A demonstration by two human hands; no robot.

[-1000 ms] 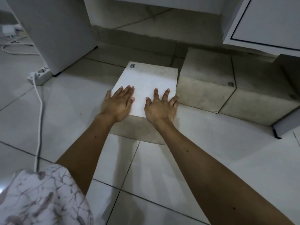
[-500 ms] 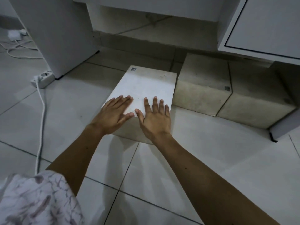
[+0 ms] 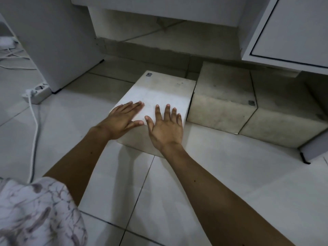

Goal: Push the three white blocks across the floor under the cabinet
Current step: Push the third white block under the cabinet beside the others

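My left hand [image 3: 124, 119] and right hand [image 3: 166, 129] lie flat, fingers straight and spread, on the near end of the white block [image 3: 159, 98]; they hold nothing. The block runs away from me toward 12 o'clock, its long axis pointing at the gap under the cabinet [image 3: 287, 32]. Both hands are about equally near. Two other blocks [image 3: 248, 107] sit at 2 o'clock, touching it and already further in, so I judge the push goes straight ahead.

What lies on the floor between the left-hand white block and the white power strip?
In the head view, only bare pale floor tile lies between the left-hand white rectangular block and the white plastic power strip.
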